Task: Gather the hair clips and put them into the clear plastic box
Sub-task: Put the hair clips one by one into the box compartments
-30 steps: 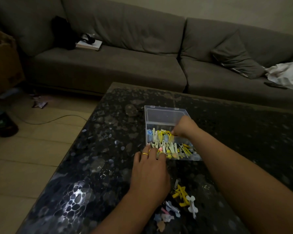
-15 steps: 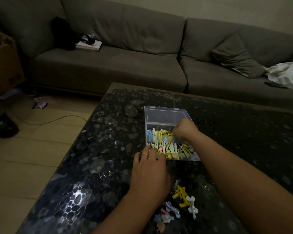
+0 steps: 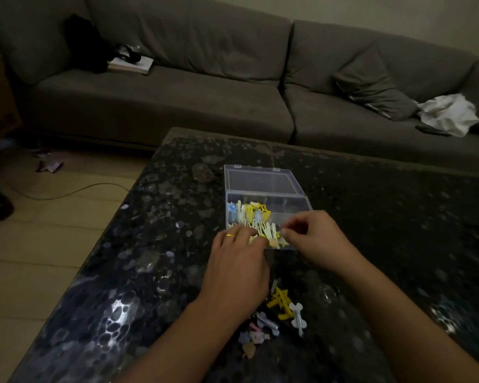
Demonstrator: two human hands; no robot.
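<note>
Both hands reach into the clear plastic box (rectangular, lid open).

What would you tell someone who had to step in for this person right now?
Left hand: fingers rest at the near edge of the box, on the clips there; whether it holds one is hidden.
Right hand: fingers curled over the box's near right corner; too dim to tell if it pinches a clip.
Box: open on the table, lid folded back.
Done: many clips in the box.
Left: a small loose pile of yellow, white and pastel clips on the table near the wrists. Move those in; the lid is still open.
</note>
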